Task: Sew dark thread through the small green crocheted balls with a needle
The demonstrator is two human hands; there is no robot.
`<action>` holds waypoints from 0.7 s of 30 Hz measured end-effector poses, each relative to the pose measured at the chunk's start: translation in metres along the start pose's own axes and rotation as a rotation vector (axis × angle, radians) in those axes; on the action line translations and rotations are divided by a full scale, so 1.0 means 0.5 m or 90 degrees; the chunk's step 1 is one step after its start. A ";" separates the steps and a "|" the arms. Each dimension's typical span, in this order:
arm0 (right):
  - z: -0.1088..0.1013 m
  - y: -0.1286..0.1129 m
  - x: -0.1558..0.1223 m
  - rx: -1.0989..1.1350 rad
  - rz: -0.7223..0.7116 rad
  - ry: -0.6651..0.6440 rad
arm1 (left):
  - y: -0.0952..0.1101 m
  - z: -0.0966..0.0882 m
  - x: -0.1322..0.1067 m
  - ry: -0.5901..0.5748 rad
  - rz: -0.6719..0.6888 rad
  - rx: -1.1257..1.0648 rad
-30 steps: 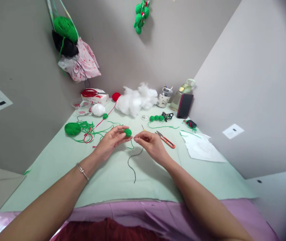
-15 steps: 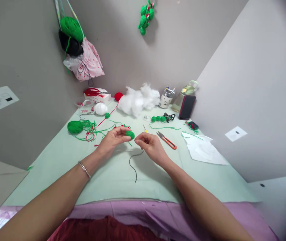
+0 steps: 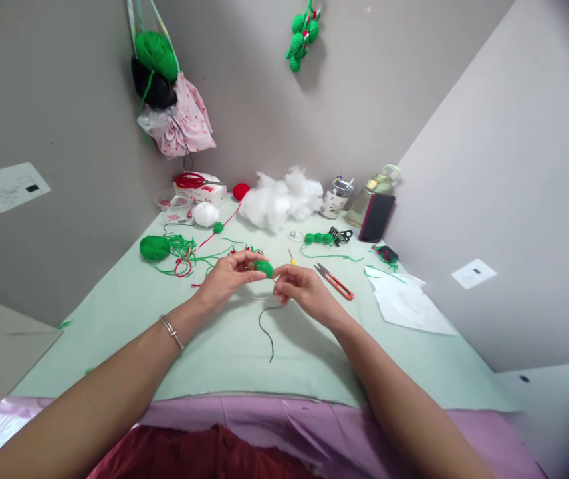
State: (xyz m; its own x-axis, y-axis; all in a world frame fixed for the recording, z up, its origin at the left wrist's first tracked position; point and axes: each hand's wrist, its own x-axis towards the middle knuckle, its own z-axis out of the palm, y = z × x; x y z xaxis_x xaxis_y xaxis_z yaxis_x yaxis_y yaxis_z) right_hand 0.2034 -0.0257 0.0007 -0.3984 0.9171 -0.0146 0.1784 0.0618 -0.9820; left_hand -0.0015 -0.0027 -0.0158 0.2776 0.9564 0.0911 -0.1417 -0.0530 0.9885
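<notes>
Between the thumb and fingers of my left hand point(image 3: 223, 279) is a small green crocheted ball point(image 3: 264, 268), held above the table. My right hand point(image 3: 305, 290) is closed in a pinch just right of it, its index fingertip at the ball's edge. Something thin and pale shows between the right fingers and the ball, too fine to name. A dark cord point(image 3: 265, 327) lies on the table below my right hand. Orange-handled thread snips point(image 3: 335, 282) rest to the right. Behind the hands lies a yellow-handled tool point(image 3: 292, 258) with a thin metal tip.
Green yarn point(image 3: 155, 248) and tangled strands lie at the left. White stuffing point(image 3: 280, 201) is heaped at the back, near a pen cup point(image 3: 336, 199), a bottle point(image 3: 367, 197) and a leaning phone point(image 3: 377, 218). White sheets point(image 3: 407, 299) lie at the right.
My right index finger has stretched out to the ball, while the other right fingers have curled lower. The ball has turned slightly in my left hand. The whole view has shifted a little.
</notes>
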 end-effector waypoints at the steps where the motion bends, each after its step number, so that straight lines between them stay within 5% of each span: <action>1: 0.003 0.002 0.001 0.014 -0.006 0.005 | -0.001 0.000 0.000 -0.005 -0.003 0.007; 6: 0.018 0.009 0.004 0.071 -0.042 0.020 | -0.008 0.004 -0.003 -0.043 -0.024 0.016; 21: 0.009 -0.001 0.002 -0.008 -0.021 0.014 | -0.006 0.021 -0.011 -0.001 0.051 0.071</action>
State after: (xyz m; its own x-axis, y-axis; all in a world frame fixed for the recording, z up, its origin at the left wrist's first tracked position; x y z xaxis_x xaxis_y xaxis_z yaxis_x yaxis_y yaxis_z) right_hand 0.1987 -0.0269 0.0001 -0.3850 0.9226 0.0219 0.1771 0.0972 -0.9794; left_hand 0.0072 -0.0105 -0.0181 0.2708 0.9473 0.1709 -0.0573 -0.1614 0.9852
